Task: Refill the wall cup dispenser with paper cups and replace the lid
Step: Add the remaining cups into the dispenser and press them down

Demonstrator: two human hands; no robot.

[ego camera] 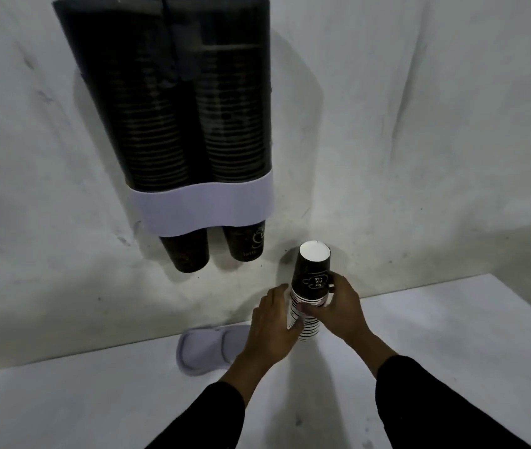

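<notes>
A dark, see-through wall cup dispenser (173, 102) with two tubes hangs on the wall, both tubes holding stacked cups. A white band (202, 209) wraps its lower end, and two black cups (212, 247) poke out below. A stack of black paper cups (311, 280) stands upside down on the white table, bottoms up. My left hand (272, 325) wraps the lower left of the stack. My right hand (338, 306) grips the stack's middle from the right. The white double lid (207, 346) lies on the table, left of my hands.
The white table (452, 335) runs along a rough white wall (419, 124). My dark sleeves (419, 400) reach in from the bottom edge.
</notes>
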